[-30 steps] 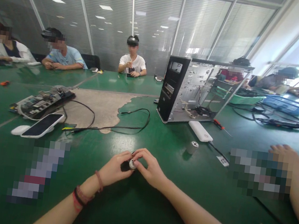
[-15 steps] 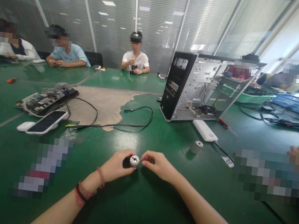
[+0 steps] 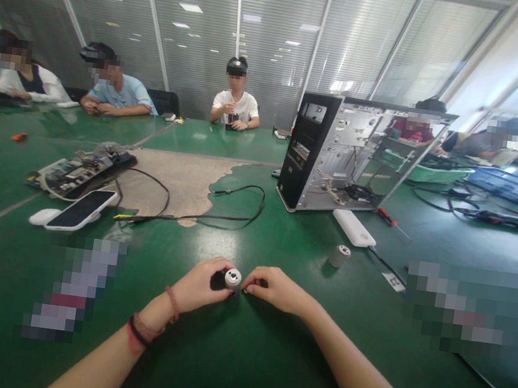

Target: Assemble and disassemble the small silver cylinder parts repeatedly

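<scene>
My left hand [image 3: 202, 283] curls around a small silver cylindrical motor [image 3: 232, 279] that stands upright on the green table, thumb on the near side. The motor's round top shows a dark centre and small holes. Just to its right is my right hand [image 3: 275, 290], thumb and fingertips pinched together low beside the motor. A tiny bit of something shows at those fingertips, too small to name. A second similar cylinder [image 3: 339, 256] stands farther back to the right, apart from both hands.
Beyond it lie a white power bank [image 3: 354, 228], a red-handled screwdriver [image 3: 387, 217] and an open computer case [image 3: 335, 156]. A phone [image 3: 82, 210], a circuit board assembly [image 3: 83, 172] and a black cable [image 3: 236, 220] are at left. Several people sit around the table [image 3: 200, 352].
My right fingertips have lowered slightly and closed into a pinch beside the motor. My left hand keeps its hold. Another person's hand at the right edge has gone out of view.
</scene>
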`<state>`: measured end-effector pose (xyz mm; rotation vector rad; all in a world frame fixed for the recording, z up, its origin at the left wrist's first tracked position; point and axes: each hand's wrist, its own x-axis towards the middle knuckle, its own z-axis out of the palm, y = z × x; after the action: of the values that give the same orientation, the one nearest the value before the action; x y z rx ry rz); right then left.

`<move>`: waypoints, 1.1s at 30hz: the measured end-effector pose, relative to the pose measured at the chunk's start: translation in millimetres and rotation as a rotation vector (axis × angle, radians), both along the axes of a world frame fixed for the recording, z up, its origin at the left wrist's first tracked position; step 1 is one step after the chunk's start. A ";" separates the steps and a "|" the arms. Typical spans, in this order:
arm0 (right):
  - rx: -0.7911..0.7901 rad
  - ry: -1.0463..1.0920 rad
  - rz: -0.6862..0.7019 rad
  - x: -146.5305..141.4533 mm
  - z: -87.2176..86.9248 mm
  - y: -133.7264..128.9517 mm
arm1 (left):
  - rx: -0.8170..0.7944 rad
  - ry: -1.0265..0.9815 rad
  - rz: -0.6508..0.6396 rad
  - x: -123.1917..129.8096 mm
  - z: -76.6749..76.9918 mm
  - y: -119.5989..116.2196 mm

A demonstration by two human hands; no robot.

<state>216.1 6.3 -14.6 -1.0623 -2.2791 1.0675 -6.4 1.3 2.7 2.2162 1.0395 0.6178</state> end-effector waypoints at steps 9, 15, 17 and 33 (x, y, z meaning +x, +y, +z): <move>0.181 0.165 -0.075 -7.4 6.1 -5.9 | 0.071 0.077 -0.076 -8.6 3.8 1.6; 0.292 0.183 -0.036 -25.5 -2.5 -15.6 | 0.186 0.152 -0.060 -14.1 -1.9 5.9; 0.313 0.180 -0.048 -28.4 -6.9 -16.3 | 0.220 0.187 -0.031 -14.7 -4.4 6.6; 0.344 0.199 -0.053 -29.9 -11.0 -23.3 | 0.317 0.225 -0.007 -12.5 -7.8 4.0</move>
<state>186.1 -17.0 -25.5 -0.8324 -2.1592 0.6914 -19.0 5.3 -5.1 2.6138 1.1065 0.5717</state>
